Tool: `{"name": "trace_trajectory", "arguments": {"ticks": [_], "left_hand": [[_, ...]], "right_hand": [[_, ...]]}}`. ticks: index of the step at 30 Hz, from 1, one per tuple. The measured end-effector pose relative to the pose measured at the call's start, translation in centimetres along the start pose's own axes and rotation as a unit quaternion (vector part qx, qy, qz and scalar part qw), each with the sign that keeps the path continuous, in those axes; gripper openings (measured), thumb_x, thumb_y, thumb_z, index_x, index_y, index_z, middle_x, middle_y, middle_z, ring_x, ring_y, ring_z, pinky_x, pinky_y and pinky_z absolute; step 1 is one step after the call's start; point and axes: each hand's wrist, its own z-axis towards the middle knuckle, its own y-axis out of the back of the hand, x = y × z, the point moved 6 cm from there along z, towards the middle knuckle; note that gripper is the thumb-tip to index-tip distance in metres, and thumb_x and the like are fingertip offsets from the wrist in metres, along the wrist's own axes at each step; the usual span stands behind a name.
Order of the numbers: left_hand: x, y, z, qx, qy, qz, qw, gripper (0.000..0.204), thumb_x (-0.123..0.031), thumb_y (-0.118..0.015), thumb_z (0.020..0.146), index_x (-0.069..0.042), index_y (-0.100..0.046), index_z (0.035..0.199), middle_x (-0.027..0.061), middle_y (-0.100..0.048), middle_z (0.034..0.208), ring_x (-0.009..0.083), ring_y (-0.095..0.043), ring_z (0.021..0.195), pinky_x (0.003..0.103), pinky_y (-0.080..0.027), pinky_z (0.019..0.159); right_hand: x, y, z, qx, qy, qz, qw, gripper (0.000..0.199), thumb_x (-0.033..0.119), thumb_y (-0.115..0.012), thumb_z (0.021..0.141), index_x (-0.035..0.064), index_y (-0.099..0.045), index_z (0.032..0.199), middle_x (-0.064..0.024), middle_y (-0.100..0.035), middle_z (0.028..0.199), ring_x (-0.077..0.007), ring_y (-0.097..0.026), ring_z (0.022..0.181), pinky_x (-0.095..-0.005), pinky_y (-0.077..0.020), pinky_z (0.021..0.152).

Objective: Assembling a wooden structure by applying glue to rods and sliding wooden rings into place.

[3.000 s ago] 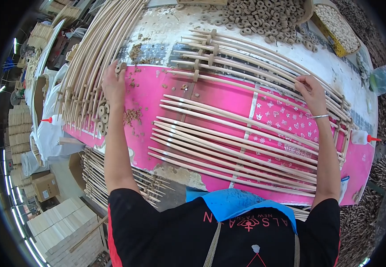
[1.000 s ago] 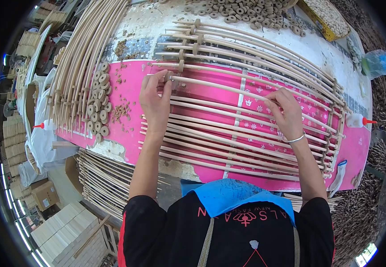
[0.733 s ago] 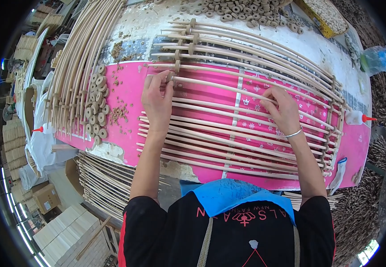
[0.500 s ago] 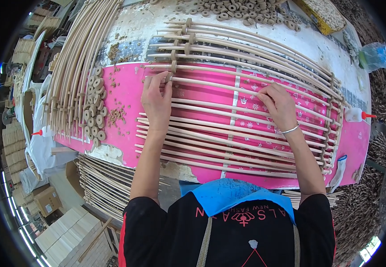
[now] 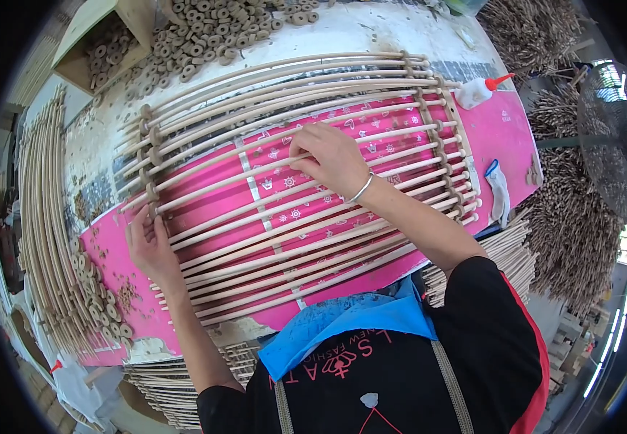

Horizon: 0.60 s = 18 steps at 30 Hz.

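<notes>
Held rod: A slim, pale wooden rod (image 5: 212,188), smooth and round, is held over the pink sheet (image 5: 487,145), between the ringed rods farther from the body and the rods nearer to it.
Ring: A thick, matt brown ring (image 5: 154,210) is seen at the rod's left end.
Left hand: The ring is pinched by the left hand (image 5: 152,249), with thumb and fingers closed about it.
Right hand: The rod is gripped partway along by the thumb and fingertips of the right hand (image 5: 331,159); a silver bracelet (image 5: 362,188) is worn on that wrist.
Neighbouring rods: Similar pale rods are laid side by side; brown rings are carried near the left ends of the far ones, and more rings are lined up at the right.
Sheet printing: White crowns, hearts and wheel shapes are printed on the pink; some white characters are partly covered by rods.
Shirt lettering: Red letters (image 5: 339,362) and an emblem are borne on the black shirt (image 5: 415,383), seen upside down.
Bottle: Its white side (image 5: 472,94) is topped by a red nozzle.
</notes>
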Motion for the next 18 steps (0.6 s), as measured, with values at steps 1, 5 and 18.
{"name": "trace_trajectory", "arguments": {"ticks": [1,5,18], "left_hand": [[-0.1,0.1,0.0,-0.001,0.003,0.000,1.000,0.029,0.003,-0.069,0.098,-0.003,-0.072,0.126,0.0045,-0.064,0.103,0.0134,-0.065,0.088,0.027,-0.055,0.074],[0.4,0.4,-0.1,-0.003,0.003,-0.006,1.000,0.029,0.003,-0.069,0.098,-0.002,-0.072,0.126,0.0046,-0.064,0.103,0.0134,-0.065,0.088,0.027,-0.056,0.074],[0.1,0.1,0.3,0.000,-0.006,0.014,1.000,0.029,0.003,-0.070,0.097,-0.002,-0.073,0.125,0.0062,-0.066,0.103,0.0144,-0.066,0.089,0.028,-0.056,0.075]], "right_hand": [[0.3,0.2,0.1,-0.006,0.010,-0.004,1.000,0.021,0.016,-0.082,0.082,0.0093,-0.065,0.092,-0.0067,-0.065,0.090,-0.0279,-0.064,0.089,-0.0423,-0.0525,0.078],[0.6,-0.2,0.3,-0.020,0.029,0.005,0.999,0.017,0.019,-0.079,0.085,0.0096,-0.066,0.089,-0.0062,-0.063,0.088,-0.0272,-0.063,0.088,-0.0423,-0.0516,0.077],[-0.2,-1.2,0.7,-0.022,0.030,-0.021,0.999,0.018,0.029,-0.074,0.093,0.0115,-0.074,0.092,-0.0043,-0.065,0.092,-0.0262,-0.063,0.090,-0.0411,-0.0517,0.081]]}}
